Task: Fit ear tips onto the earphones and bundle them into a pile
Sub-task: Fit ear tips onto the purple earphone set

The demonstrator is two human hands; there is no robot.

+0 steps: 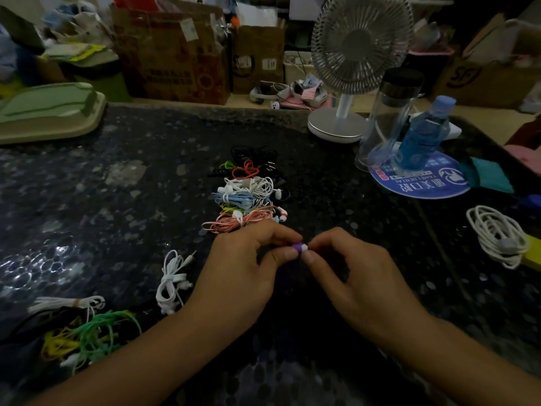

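Between my two hands sits a small purple earbud with a white tip (299, 247). My left hand (248, 268) pinches its purple end with thumb and forefinger. My right hand (348, 268) pinches the white tip end. Just beyond my hands lies a pile of bundled earphones (248, 197) in pink, blue, white, red and black. A loose white earphone (171, 281) lies to the left of my left hand. More tangled earphones (87, 332), green, yellow and white, lie at the lower left.
A coiled white cable (497, 235) lies at the right. A desk fan (351, 68), a clear bottle (386, 118) and a blue bottle (424, 133) stand at the back right on a round blue mat (424, 186). A green tray (46, 112) sits back left. Cardboard boxes (172, 54) line the far edge.
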